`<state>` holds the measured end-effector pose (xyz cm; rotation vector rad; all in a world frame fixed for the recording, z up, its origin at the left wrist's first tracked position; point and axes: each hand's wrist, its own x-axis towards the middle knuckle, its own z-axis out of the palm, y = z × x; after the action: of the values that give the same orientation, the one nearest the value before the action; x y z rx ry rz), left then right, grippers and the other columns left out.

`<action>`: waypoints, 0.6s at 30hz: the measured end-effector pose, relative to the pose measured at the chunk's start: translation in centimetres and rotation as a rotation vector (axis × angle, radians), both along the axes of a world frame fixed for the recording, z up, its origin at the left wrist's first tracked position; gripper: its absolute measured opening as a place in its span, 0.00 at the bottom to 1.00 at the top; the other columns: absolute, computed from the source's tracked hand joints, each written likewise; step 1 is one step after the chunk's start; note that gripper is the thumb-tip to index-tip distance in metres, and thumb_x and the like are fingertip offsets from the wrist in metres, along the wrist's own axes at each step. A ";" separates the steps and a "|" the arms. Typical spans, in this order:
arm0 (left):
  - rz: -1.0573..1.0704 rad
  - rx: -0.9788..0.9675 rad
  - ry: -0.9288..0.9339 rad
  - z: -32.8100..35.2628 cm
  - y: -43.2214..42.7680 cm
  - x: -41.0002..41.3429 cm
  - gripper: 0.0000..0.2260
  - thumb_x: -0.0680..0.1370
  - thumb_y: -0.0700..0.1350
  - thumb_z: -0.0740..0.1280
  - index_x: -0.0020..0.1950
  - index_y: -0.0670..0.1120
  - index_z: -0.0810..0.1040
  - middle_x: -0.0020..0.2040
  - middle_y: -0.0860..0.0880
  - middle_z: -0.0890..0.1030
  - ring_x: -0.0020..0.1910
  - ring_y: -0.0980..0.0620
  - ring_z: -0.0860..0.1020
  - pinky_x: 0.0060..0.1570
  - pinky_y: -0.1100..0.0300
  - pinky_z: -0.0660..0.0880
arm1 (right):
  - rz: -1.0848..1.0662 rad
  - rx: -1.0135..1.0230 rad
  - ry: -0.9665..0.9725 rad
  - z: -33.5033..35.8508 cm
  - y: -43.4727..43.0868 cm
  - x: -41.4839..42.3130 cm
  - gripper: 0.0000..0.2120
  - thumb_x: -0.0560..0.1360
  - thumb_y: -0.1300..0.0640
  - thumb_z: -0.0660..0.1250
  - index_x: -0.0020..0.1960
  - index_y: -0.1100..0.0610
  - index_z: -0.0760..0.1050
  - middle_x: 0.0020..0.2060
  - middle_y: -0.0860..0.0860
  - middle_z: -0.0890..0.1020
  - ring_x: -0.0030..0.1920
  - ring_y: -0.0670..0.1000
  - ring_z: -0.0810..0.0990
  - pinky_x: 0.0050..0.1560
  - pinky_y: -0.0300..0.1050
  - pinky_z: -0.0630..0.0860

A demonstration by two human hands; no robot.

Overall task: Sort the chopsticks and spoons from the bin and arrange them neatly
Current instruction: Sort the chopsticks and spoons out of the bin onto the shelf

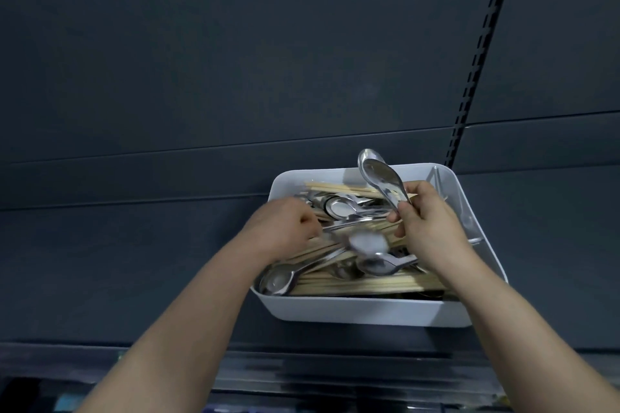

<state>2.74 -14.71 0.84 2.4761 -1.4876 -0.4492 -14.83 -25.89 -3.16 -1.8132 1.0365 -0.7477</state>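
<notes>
The right hand's fingers are clenched round the handles of a small stack of steel soup spoons, bowls pointing to 11 o'clock above the bin's far rim; the right hand hangs over the bin's 2 o'clock part. The left hand's fingers are curled and seem to pinch the handle of a blurred spoon, though the blur leaves this uncertain; the left hand sits at 9 o'clock.

Beneath both lies the white plastic bin, where bamboo chopsticks and more spoons are tangled; one soup spoon lies at the 7 o'clock corner. The bin rests on a dark tabletop.

The spoons look stiff, smooth and likely slippery, and heavier than the sticks; the handle near the bowl is probably the surest hold, and nested bowls should stack snugly. The chopsticks look light, rigid and prone to roll or scatter; gathering several at mid-length, tips aligned, would likely serve best. Nothing here seems fragile.
</notes>
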 end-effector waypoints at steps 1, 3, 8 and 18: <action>0.104 -0.102 -0.007 0.0 0.0 0.6 0.08 0.78 0.46 0.64 0.43 0.48 0.82 0.41 0.52 0.81 0.45 0.48 0.79 0.45 0.54 0.76 | -0.002 0.001 -0.010 0.3 0.1 0.2 0.08 0.80 0.60 0.56 0.54 0.48 0.68 0.36 0.46 0.80 0.35 0.49 0.78 0.41 0.51 0.76; 0.325 -0.316 0.085 -0.3 0.5 2.2 0.09 0.78 0.42 0.61 0.45 0.45 0.81 0.43 0.48 0.82 0.45 0.45 0.79 0.47 0.50 0.78 | 0.023 -0.017 -0.038 1.3 0.3 1.0 0.07 0.80 0.60 0.57 0.55 0.49 0.68 0.36 0.46 0.81 0.34 0.48 0.78 0.39 0.47 0.74; 0.617 -0.558 0.397 -0.6 5.1 5.3 0.12 0.78 0.38 0.59 0.43 0.51 0.79 0.43 0.47 0.81 0.39 0.49 0.75 0.47 0.47 0.78 | 0.184 -0.009 -0.069 3.9 3.2 6.3 0.07 0.79 0.59 0.57 0.54 0.48 0.68 0.37 0.47 0.82 0.35 0.47 0.78 0.43 0.48 0.75; 1.029 -0.610 0.541 -3.4 23.9 16.1 0.15 0.79 0.33 0.57 0.63 0.38 0.77 0.41 0.44 0.78 0.32 0.54 0.72 0.28 0.67 0.69 | 0.565 0.057 0.195 0.1 18.7 23.9 0.13 0.81 0.57 0.54 0.64 0.51 0.67 0.44 0.49 0.81 0.46 0.51 0.79 0.47 0.48 0.75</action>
<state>18.86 9.20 -2.59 2.0080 -0.0337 -0.3282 9.09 -7.22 -3.03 -2.0211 0.6004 -0.1998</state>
